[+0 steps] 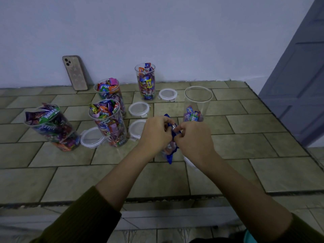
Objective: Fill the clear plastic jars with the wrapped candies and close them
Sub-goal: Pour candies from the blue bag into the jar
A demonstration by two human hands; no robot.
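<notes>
L hand [155, 133]: fingers [165, 128] curled, pinching top edge of blue candy bag [169, 156].
R hand [192, 137]: same, fingers curled on bag's top, knuckles right by L hand.
Bag: upright btwn my hands, over tiled counter [245, 146]; can't tell if it rests there.
Near-empty jar [197, 100]: just behind R hand, upright, no lid, few wrapped candies [192, 117] at bottom.
Hidden lid [190, 163]: white rim under R wrist, mostly covered.
Full jars: 4, uncovered, heaped to rim: front-left jar [52, 127], mid jar [109, 123], rear jar [109, 92], back jar [146, 81].
Loose lids: 4 flat among jars: [168, 94], [139, 109], [135, 128], [91, 137].
Phone [75, 72]: leans on wall, back-left.
Door [298, 85]: far right.
</notes>
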